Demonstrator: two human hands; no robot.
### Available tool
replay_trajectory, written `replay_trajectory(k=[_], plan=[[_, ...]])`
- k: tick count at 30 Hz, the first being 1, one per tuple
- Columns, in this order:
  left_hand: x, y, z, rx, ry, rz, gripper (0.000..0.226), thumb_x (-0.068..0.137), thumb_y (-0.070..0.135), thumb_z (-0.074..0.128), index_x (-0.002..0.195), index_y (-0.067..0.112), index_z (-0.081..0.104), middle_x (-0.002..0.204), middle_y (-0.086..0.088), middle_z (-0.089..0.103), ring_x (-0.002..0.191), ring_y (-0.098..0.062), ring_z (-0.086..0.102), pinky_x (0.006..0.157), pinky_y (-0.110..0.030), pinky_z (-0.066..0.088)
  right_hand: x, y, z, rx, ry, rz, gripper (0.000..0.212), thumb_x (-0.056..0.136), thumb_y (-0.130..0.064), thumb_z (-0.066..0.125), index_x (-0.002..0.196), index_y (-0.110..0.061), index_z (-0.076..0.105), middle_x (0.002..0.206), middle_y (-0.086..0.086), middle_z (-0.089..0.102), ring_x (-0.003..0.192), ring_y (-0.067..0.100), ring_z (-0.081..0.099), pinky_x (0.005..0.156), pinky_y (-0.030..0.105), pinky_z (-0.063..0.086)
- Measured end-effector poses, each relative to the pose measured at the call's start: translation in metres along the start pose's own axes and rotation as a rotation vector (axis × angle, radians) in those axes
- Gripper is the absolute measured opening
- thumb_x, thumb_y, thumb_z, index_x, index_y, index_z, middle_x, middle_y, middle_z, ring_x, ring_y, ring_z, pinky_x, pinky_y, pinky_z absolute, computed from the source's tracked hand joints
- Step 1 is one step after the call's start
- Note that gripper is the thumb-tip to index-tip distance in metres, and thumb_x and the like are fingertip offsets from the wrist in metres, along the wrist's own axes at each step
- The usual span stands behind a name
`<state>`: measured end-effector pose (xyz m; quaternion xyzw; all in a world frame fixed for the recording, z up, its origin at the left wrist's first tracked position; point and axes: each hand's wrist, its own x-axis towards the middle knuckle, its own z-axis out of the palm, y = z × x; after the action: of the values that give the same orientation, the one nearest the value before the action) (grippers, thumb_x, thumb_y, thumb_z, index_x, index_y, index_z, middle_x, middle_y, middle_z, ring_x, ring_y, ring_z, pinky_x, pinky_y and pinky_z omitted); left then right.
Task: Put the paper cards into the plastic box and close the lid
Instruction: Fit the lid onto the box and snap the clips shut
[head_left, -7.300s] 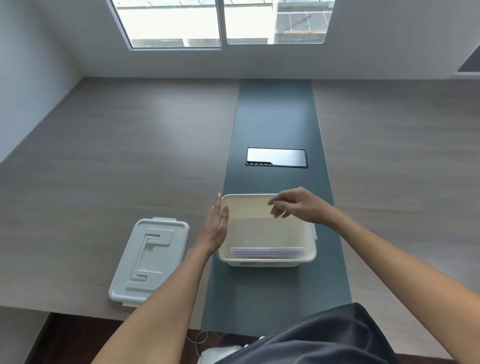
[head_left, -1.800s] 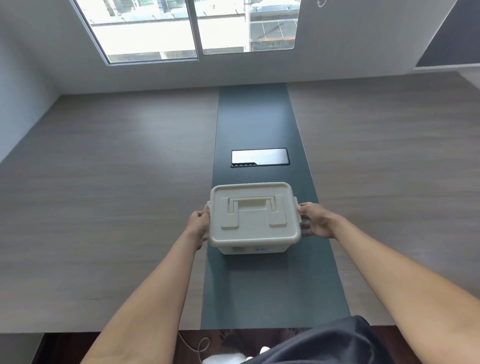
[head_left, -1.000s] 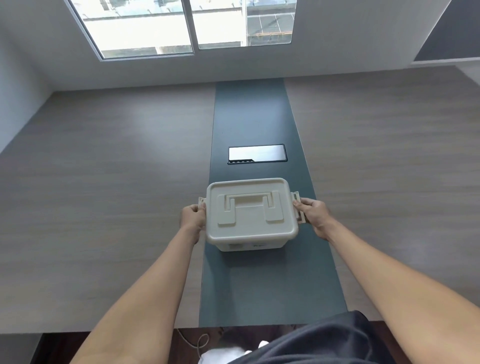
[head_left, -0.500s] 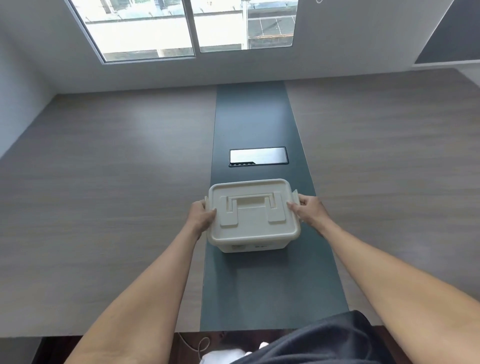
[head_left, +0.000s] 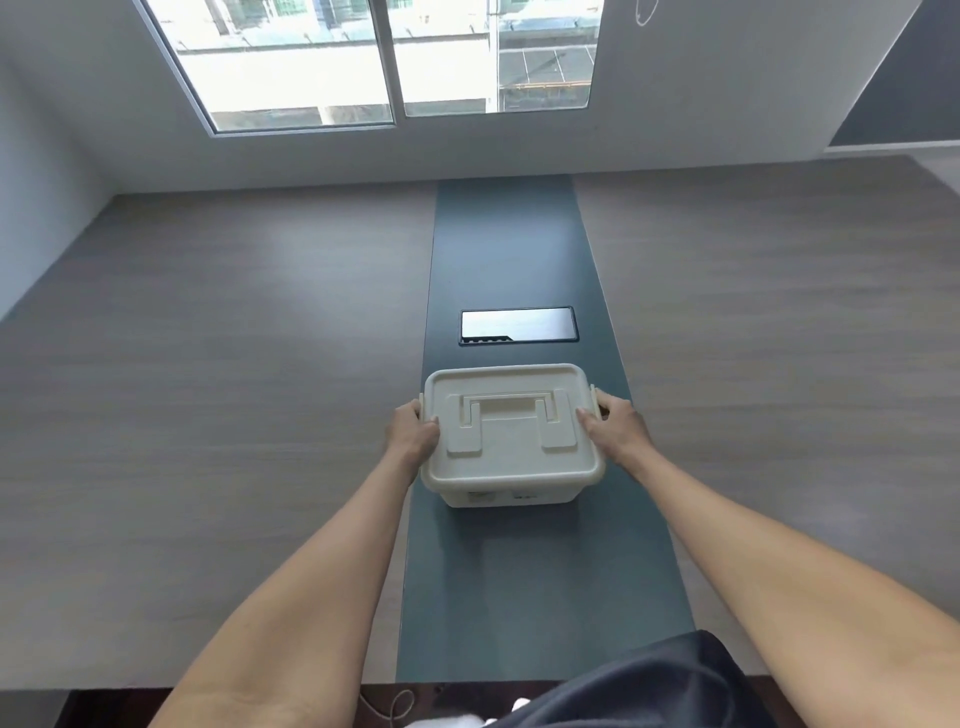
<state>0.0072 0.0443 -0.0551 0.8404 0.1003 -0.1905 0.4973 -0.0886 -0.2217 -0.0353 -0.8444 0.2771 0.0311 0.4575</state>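
The cream plastic box (head_left: 511, 491) stands on the dark green strip of the table, with its lid (head_left: 511, 423) lying on top and the carry handle folded flat. My left hand (head_left: 410, 432) grips the box's left side, thumb on the lid's edge. My right hand (head_left: 615, 428) grips the right side the same way, over the side latch. The paper cards are hidden inside the box.
The wooden table (head_left: 208, 415) stretches wide on both sides of the green strip (head_left: 519, 587). A shiny rectangular cover plate (head_left: 518, 325) is set into the strip just beyond the box. A window and white wall lie past the table's far edge.
Since the earliest frame the lid has gone from the table onto the box. Over the last second both hands have pressed the flipped-out side latches in against the lid.
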Motion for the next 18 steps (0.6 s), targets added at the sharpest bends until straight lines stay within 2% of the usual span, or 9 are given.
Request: replay_trajectory(k=[5, 7, 10, 14, 17, 18], plan=[[0.008, 0.021, 0.011, 0.008, -0.042, 0.002, 0.02, 0.081, 0.006, 0.054, 0.096, 0.011, 0.066, 0.096, -0.009, 0.071, 0.095, -0.031, 0.067, 0.086, -0.048, 0.058, 0.017, -0.01, -0.011, 0.006, -0.025, 0.052, 0.045, 0.094, -0.021, 0.057, 0.136, -0.005, 0.055, 0.143, 0.011, 0.056, 0.126, 0.032, 0.055, 0.104, 0.038, 0.043], [0.021, 0.023, 0.016, 0.012, -0.06, 0.003, 0.023, 0.077, 0.006, 0.053, 0.095, 0.013, 0.065, 0.095, -0.009, 0.071, 0.094, -0.032, 0.068, 0.085, -0.05, 0.058, 0.027, -0.013, -0.015, 0.045, -0.043, 0.089, 0.046, 0.095, -0.019, 0.056, 0.139, -0.004, 0.052, 0.148, 0.012, 0.051, 0.133, 0.03, 0.049, 0.105, 0.035, 0.038], [0.042, 0.019, 0.023, 0.023, -0.047, 0.004, 0.022, 0.074, 0.011, 0.054, 0.092, 0.019, 0.064, 0.094, -0.006, 0.072, 0.091, -0.03, 0.068, 0.084, -0.051, 0.058, 0.04, -0.016, -0.019, 0.065, -0.103, 0.108, 0.059, 0.094, -0.025, 0.057, 0.148, -0.006, 0.041, 0.159, 0.005, 0.035, 0.144, 0.024, 0.037, 0.113, 0.032, 0.03], [0.031, 0.037, 0.021, 0.016, -0.03, 0.032, 0.019, 0.084, 0.006, 0.051, 0.098, 0.013, 0.063, 0.098, -0.009, 0.069, 0.093, -0.03, 0.064, 0.085, -0.042, 0.054, 0.06, -0.01, -0.024, 0.072, -0.184, 0.116, 0.072, 0.078, -0.044, 0.062, 0.142, -0.013, 0.05, 0.149, 0.004, 0.051, 0.132, 0.024, 0.052, 0.114, 0.042, 0.039], [0.035, 0.034, 0.022, 0.007, -0.012, 0.074, 0.007, 0.088, 0.014, 0.055, 0.091, 0.012, 0.062, 0.09, -0.005, 0.066, 0.086, -0.026, 0.06, 0.08, -0.039, 0.052, 0.07, -0.006, -0.023, 0.101, -0.172, 0.09, 0.067, 0.081, -0.052, 0.061, 0.137, -0.015, 0.057, 0.144, 0.004, 0.056, 0.129, 0.023, 0.055, 0.112, 0.044, 0.041], [0.031, 0.036, 0.021, -0.003, -0.006, 0.092, 0.013, 0.092, 0.022, 0.057, 0.09, 0.01, 0.062, 0.086, -0.004, 0.064, 0.082, -0.023, 0.057, 0.075, -0.036, 0.049, 0.068, -0.008, -0.024, 0.122, -0.156, 0.085, 0.068, 0.084, -0.058, 0.059, 0.137, -0.015, 0.058, 0.144, 0.002, 0.056, 0.131, 0.021, 0.054, 0.113, 0.043, 0.04]])
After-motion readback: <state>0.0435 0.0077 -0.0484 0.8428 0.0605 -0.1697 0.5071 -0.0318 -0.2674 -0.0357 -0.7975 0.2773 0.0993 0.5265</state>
